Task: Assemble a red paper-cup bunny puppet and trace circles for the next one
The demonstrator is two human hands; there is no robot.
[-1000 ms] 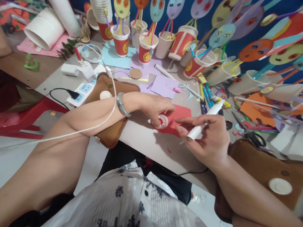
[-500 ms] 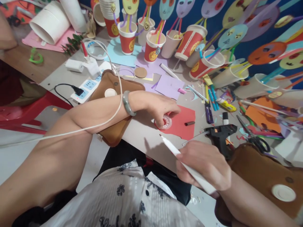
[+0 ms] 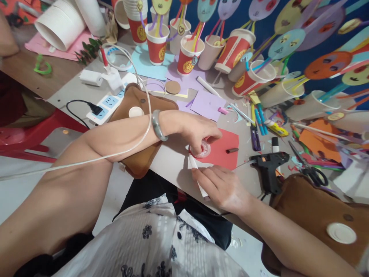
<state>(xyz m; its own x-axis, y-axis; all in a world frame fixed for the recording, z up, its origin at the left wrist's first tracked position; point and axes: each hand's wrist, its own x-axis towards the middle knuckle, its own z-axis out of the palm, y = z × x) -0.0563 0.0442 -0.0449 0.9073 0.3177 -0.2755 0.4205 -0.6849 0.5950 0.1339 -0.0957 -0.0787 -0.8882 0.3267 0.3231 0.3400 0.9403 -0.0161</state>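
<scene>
My left hand (image 3: pixel 198 132) presses a small clear round plastic piece (image 3: pixel 204 149) down on a sheet of red paper (image 3: pixel 226 146), its fingers curled over the rim. In my right hand (image 3: pixel 220 186) is a white marker pen (image 3: pixel 197 175), slanted so that its tip end meets the left edge of the round piece. The tip itself is hard to make out there. A brown marker cap (image 3: pixel 232 150) lies on the red paper, to the right of my left hand.
Paper cups (image 3: pixel 190 55) with straws and paper faces line the back. A black glue gun (image 3: pixel 269 169) and scissors (image 3: pixel 308 165) lie right. Brown cushions (image 3: pixel 144 157) flank me. A white cable (image 3: pixel 127 148) crosses my left forearm; a power strip (image 3: pixel 108 105) sits left.
My right hand has moved left and turned, bringing the marker pen from in front of the red paper up to the round piece's edge. My left hand stays on the piece.
</scene>
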